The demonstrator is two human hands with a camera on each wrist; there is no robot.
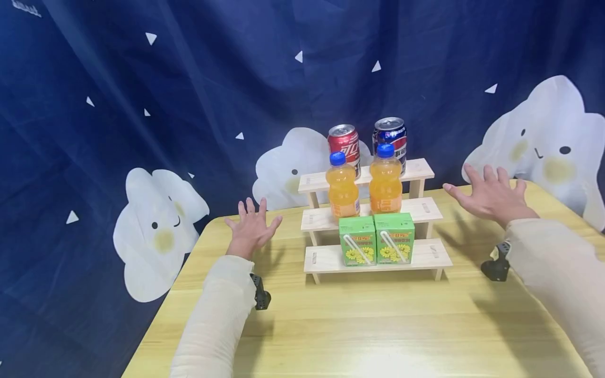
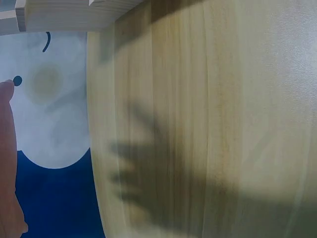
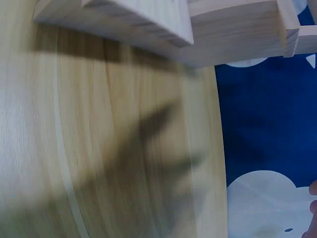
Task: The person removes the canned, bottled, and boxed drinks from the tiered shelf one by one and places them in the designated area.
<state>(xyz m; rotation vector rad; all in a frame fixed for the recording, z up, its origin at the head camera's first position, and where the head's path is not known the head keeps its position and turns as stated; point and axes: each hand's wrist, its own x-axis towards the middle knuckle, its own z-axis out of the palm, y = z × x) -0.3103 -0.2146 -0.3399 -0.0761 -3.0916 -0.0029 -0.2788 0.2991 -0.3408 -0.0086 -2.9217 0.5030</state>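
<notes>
Where the hands hung: above the wooden table point(image 1: 368, 325), one on each side of a small stepped rack point(image 1: 425, 254), neither touching anything.
Left hand point(image 1: 250, 228): fingers spread wide, palm down, holding nothing, near the rack's left end but clear of it.
Right hand point(image 1: 489, 197): fingers likewise splayed and holding nothing, off the rack's right end, a little further from it.
Shadows: the left wrist view showed the shadow point(image 2: 148, 173) of spread fingers on the tabletop, which fitted a hand held above the wood.
Bottom step: two green juice cartons point(image 1: 375, 239) stood upright, touching side by side.
Middle step: two orange bottles point(image 1: 364, 184) with blue caps stood just behind the cartons, slightly apart.
Top step: a red can point(image 1: 345, 142) and a blue can point(image 1: 391, 134) stood upright behind the bottles.
Backdrop: a dark blue curtain point(image 1: 212, 79) printed with white clouds.
Step in hand, as judged: a pause with both hands free and the rack full.
Next move, as judged: any pick would call for a hand to come inward and close round one drink, without knocking its close neighbour.
</notes>
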